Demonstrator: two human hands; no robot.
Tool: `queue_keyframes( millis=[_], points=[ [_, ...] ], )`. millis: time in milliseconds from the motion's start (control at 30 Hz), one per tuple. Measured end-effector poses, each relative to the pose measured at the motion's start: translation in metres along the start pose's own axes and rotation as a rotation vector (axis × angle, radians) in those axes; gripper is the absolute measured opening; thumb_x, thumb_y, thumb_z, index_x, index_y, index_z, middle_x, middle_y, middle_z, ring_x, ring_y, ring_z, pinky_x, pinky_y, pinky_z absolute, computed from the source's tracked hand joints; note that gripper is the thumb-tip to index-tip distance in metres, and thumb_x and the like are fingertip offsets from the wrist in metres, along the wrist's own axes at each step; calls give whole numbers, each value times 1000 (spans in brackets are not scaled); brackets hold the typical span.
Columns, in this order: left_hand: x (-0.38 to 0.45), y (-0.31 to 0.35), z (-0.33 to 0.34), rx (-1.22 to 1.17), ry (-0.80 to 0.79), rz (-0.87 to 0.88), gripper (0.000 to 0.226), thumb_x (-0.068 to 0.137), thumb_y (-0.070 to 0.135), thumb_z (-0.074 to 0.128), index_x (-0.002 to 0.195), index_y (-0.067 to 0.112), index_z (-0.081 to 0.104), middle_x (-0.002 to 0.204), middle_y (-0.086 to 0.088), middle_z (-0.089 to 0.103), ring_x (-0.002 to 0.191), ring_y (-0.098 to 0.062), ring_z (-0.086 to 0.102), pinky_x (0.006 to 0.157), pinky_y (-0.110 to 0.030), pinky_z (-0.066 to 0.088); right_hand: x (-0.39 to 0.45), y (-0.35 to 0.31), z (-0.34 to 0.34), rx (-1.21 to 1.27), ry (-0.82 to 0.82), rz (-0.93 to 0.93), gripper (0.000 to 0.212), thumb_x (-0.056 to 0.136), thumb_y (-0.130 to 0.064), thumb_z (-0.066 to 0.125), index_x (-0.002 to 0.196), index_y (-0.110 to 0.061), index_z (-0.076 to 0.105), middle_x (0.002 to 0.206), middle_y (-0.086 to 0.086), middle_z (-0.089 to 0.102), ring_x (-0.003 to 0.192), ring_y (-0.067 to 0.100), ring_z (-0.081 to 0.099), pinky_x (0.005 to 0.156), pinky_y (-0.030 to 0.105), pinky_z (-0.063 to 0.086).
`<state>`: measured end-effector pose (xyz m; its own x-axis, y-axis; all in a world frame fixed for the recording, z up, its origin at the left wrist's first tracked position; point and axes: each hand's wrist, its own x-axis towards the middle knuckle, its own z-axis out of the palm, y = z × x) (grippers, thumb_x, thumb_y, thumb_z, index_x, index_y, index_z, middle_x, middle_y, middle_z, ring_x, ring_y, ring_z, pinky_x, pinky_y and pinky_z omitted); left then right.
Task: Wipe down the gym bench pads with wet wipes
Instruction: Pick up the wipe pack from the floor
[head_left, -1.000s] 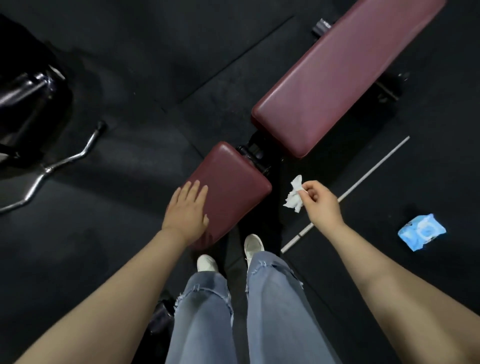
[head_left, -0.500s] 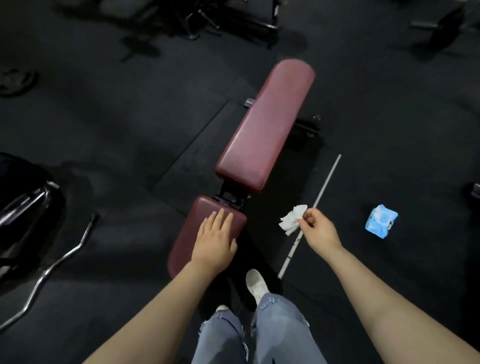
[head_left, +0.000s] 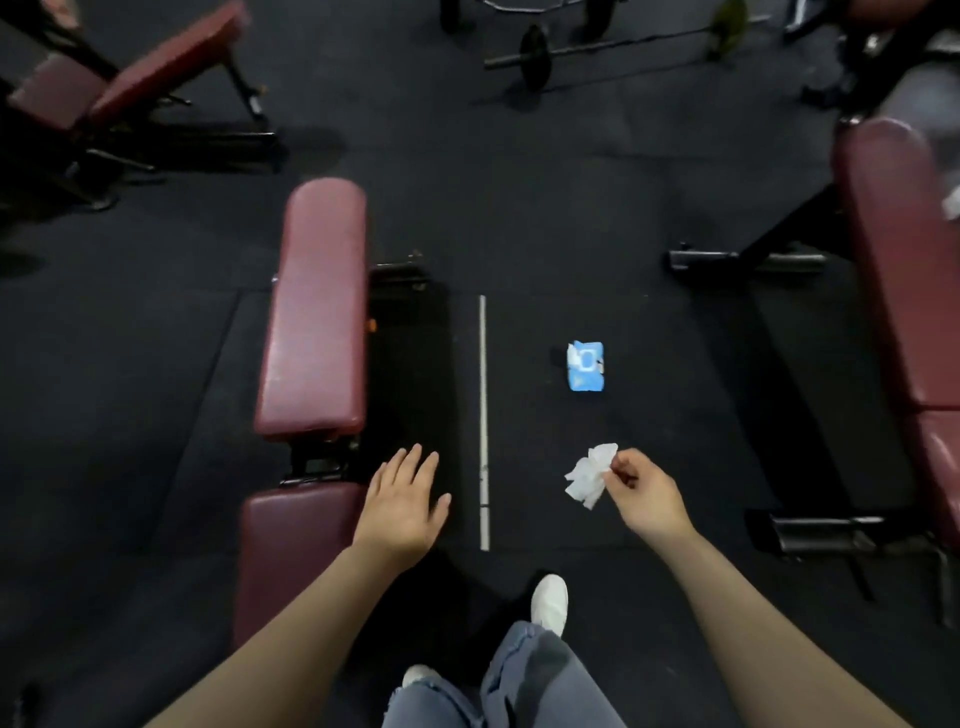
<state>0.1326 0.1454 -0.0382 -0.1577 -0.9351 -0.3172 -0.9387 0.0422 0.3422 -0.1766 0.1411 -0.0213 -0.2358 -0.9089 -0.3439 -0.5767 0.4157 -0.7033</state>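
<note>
A maroon gym bench stands at centre left, its long back pad (head_left: 317, 312) running away from me and its short seat pad (head_left: 291, 551) nearer. My left hand (head_left: 402, 506) hovers with straight fingers just right of the seat pad's far corner, off the pad. My right hand (head_left: 647, 493) pinches a crumpled white wet wipe (head_left: 589, 475) over the black floor. A blue pack of wet wipes (head_left: 587, 366) lies on the floor beyond the wipe.
A thin white rod (head_left: 483, 415) lies on the floor between bench and pack. A second maroon bench (head_left: 904, 291) stands at the right edge, a third (head_left: 130, 78) at top left. A barbell (head_left: 535, 54) lies at the top. My feet (head_left: 550, 603) are below.
The view has swung right and the bench now runs straight away from me. My left hand has lifted off the seat pad and moved right. My right hand still holds the wipe.
</note>
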Motion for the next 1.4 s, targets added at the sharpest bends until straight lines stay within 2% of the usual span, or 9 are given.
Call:
queue_keyframes(
  millis=[133,300,567,733,900,1067,1400],
  points=[
    [42,55,5,73,-24,101,63,103,45,35,158,21,15,166,-3,10,153,-20,1,125,-38,3,9,40,-50,66,76,141,2,90,-23,60,89,-21,62,87,-4,68,83,13,63,71,29,49],
    [100,135,12,73,-33,162,62,104,42,36,158,20,15,165,-2,10,153,-19,1,124,-36,3,38,87,-107,86,110,209,3,90,-22,62,88,-24,61,84,-4,67,79,12,63,64,23,46],
    [183,213,29,55,-55,111,61,102,43,39,157,22,20,164,-1,16,152,-19,7,123,-37,8,111,131,-169,98,64,291,3,88,-24,64,89,-25,62,86,-5,68,82,12,63,65,24,45],
    [247,237,26,56,-92,118,61,102,42,39,157,22,20,164,-1,16,152,-20,6,123,-38,8,181,131,-191,92,88,290,5,88,-21,65,88,-24,61,86,-6,66,82,13,62,65,21,43],
    [329,252,24,47,-119,111,61,102,42,39,156,22,20,165,0,15,152,-20,6,123,-38,9,258,124,-202,85,78,312,2,89,-21,63,89,-22,62,86,-3,67,83,15,64,72,29,49],
    [409,266,15,62,-201,120,65,102,41,40,157,18,15,165,-1,14,152,-20,6,123,-37,7,333,108,-209,119,94,342,3,90,-20,64,91,-21,62,85,-6,65,80,9,61,65,20,43],
    [542,301,21,97,-233,86,65,101,39,43,156,16,19,164,-4,17,152,-22,9,122,-39,9,491,101,-223,120,3,345,5,90,-17,64,92,-19,61,83,-10,64,78,7,60,64,15,42]
  ],
)
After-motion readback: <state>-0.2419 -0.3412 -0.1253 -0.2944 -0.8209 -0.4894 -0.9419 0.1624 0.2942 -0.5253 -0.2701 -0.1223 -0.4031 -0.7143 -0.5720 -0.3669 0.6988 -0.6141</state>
